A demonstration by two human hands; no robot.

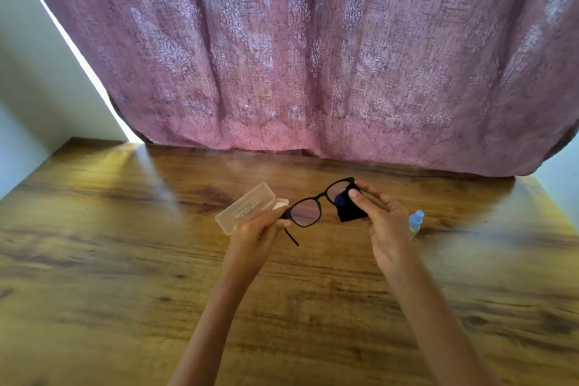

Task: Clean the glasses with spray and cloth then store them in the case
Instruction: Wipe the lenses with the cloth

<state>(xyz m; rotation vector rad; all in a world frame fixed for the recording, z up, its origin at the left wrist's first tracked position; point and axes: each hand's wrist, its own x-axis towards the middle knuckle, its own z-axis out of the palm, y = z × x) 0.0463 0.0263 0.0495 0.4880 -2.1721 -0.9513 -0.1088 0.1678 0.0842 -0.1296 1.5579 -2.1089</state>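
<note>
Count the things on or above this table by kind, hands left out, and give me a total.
Glasses: 1
Cloth: 1
Case: 1
Spray bottle: 1
Total: 4

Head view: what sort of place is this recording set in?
Probably a room in a home: a wooden table stands against a purple patterned curtain with daylight at its edge, beside a plain pale wall. Nothing suggests a shop or workshop.
</note>
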